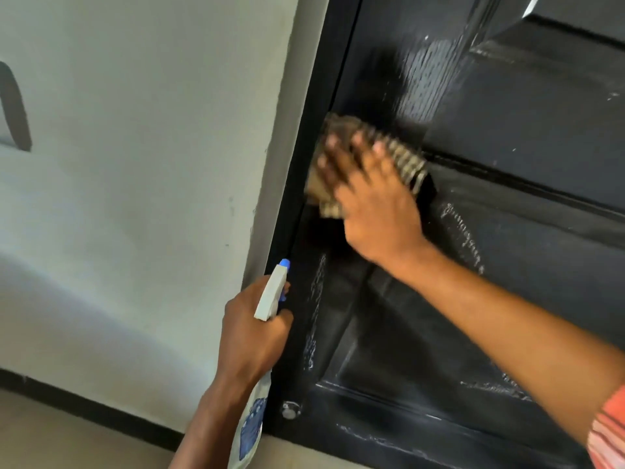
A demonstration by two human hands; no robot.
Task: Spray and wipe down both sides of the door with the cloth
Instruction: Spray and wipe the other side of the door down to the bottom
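The black door [507, 113] is wet on this face, with spray streaks left above, beside and below the fingers [356, 143]. The cloth [406, 164] is pressed flat near the door's left edge under the right hand [375, 211], its fingers spread straight. The spray bottle [270, 296] is gripped by the left hand [250, 333], below the cloth. Wiping of this side is judged under way. The other side is not shown and is presumably left to do.

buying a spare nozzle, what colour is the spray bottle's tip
Blue tip on the spray bottle; head view.
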